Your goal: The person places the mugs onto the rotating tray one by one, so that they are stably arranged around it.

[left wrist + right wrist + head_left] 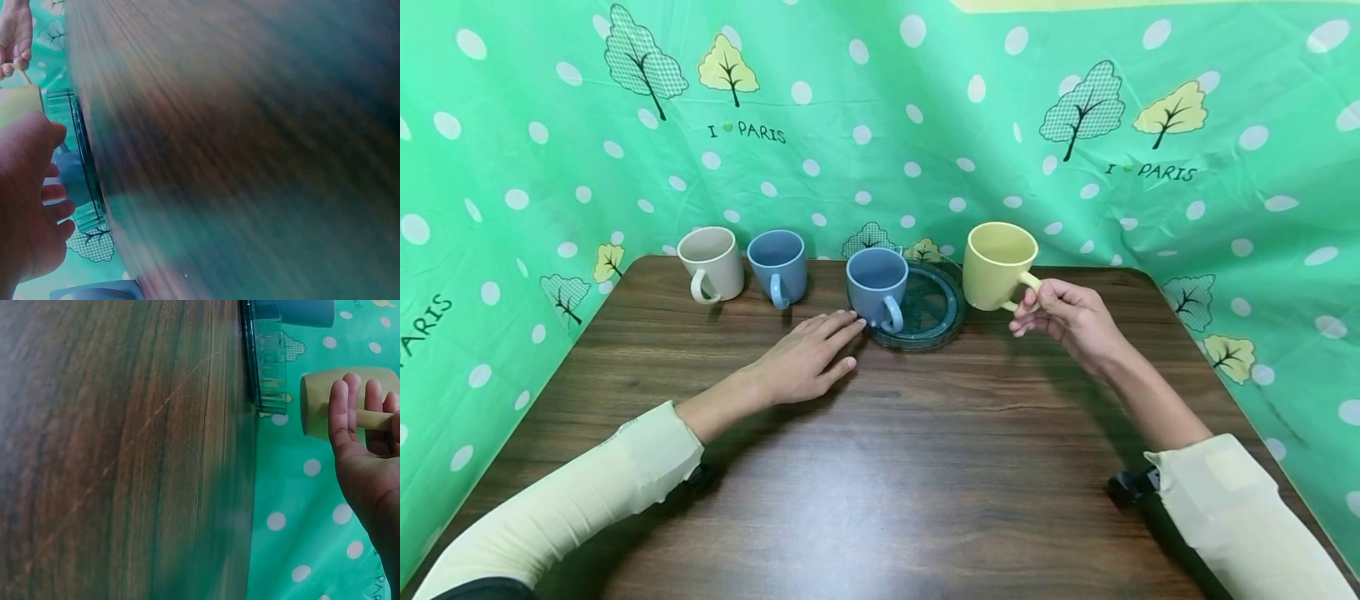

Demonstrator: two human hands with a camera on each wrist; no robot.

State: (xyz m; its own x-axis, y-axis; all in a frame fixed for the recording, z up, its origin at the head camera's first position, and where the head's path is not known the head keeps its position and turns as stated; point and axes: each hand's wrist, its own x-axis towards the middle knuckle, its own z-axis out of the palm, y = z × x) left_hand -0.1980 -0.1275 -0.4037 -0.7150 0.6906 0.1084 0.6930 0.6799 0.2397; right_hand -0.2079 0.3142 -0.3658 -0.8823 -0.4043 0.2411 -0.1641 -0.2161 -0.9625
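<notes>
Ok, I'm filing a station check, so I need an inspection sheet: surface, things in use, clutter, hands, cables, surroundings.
Surface: brown wood-grain table, with a glare patch.
Things in use: yellow mug, upright, lifted clear of the table; blue mug, upright on the left part of the round tray.
Clutter: pale mug and other blue mug, both upright, left of the tray.
Hands: right hand pinches the yellow mug's handle; left hand is by the tray's near-left edge, contact unclear.
Cables: nothing seen.
Surroundings: green cloth with white dots and printed trees, behind and at both sides.
</notes>
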